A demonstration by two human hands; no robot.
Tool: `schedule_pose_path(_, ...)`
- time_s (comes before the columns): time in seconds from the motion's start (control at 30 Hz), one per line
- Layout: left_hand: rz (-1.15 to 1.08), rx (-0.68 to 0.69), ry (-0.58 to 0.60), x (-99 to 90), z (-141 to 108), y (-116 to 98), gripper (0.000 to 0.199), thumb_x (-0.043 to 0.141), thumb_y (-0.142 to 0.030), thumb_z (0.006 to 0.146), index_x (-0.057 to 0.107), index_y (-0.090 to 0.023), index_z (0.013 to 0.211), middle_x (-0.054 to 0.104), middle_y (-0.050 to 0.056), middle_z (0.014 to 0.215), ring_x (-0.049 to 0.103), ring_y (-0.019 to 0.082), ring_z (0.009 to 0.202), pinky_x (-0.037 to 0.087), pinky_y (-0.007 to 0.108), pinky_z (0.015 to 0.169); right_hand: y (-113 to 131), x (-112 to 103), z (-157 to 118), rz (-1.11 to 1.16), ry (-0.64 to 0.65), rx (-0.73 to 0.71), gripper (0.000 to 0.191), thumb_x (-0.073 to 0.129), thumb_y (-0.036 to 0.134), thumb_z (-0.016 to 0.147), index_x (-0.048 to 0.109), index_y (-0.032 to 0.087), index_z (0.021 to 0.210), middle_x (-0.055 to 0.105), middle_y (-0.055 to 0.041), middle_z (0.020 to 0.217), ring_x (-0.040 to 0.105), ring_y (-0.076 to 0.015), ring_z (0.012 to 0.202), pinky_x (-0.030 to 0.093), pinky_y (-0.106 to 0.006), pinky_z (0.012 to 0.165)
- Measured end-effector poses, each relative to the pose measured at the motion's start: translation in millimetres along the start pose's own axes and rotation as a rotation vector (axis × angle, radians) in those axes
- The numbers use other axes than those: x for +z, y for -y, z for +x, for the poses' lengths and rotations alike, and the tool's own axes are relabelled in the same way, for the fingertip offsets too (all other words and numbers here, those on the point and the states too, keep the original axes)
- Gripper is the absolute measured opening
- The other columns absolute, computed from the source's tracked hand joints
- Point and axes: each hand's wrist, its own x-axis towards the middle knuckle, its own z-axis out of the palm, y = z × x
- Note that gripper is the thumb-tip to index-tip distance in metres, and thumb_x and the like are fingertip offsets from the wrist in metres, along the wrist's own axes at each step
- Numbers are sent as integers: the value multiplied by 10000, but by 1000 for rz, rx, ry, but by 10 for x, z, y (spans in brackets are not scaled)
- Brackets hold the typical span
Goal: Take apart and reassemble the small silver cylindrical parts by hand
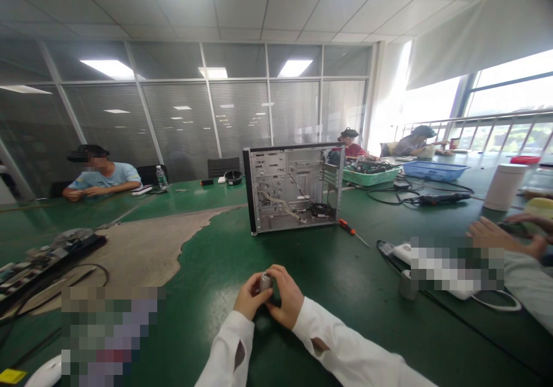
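Note:
Both of my hands are closed around a small grey cylinder (265, 281) low over the green table; its exact kind is not clear. Fingers of my left hand (251, 296) press it from the left side. My right hand (285, 296) curls round it from the right, with its fingertips at the top. Beyond them an open computer case (296, 191) stands upright, its bare metal inside and loose cables showing. At its right corner lies a screwdriver (352, 231) with an orange and black handle.
To the right are a white power strip (460, 286), a grey cylinder (407, 285) and a co-worker's hands (501, 237). Farther back stand a green basket (371, 177), a blue basket (434, 171) and a white bottle (504, 187). Circuit boards (47, 260) lie left. Other people sit behind.

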Motion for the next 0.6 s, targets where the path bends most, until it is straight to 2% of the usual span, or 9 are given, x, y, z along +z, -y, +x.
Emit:
schedule_pose_path(0.13, -21, 13, -32, -37, -16, -7, 411, 716, -181, 456, 583, -140, 842, 627, 70, 857, 558, 218, 849, 396, 331, 811, 117, -73, 18, -24, 80, -18, 602, 472, 68, 549, 355, 174, 1131, 363, -94, 1119, 384, -209, 1029, 329, -351, 894)
schedule_pose_path(0.27, -6, 78, -97, -45, -12, 9, 412, 707, -165, 458, 581, -140, 848, 623, 76, 872, 562, 219, 847, 408, 340, 804, 153, -95, 19, 23, 101, -36, 673, 463, 53, 535, 303, 177, 1177, 333, -97, 1156, 340, -216, 1083, 301, -367, 927)
schedule_pose_path(0.4, 86, 149, -151, -105, 32, 82, 398, 694, -161, 476, 583, -147, 858, 619, 69, 877, 554, 211, 867, 409, 324, 807, 73, -32, -14, 40, 74, -9, 735, 433, 38, 538, 221, 184, 1227, 283, -109, 1207, 357, -222, 1071, 337, -393, 892)
schedule_pose_path(0.6, 244, 186, -198, -197, 67, 140, 385, 681, -193, 498, 591, -163, 871, 602, 70, 932, 525, 215, 923, 384, 323, 838, -74, 82, -30, 42, 9, 36, 729, 423, 33, 541, 213, 196, 1220, 305, -109, 1181, 439, -192, 946, 404, -374, 810)
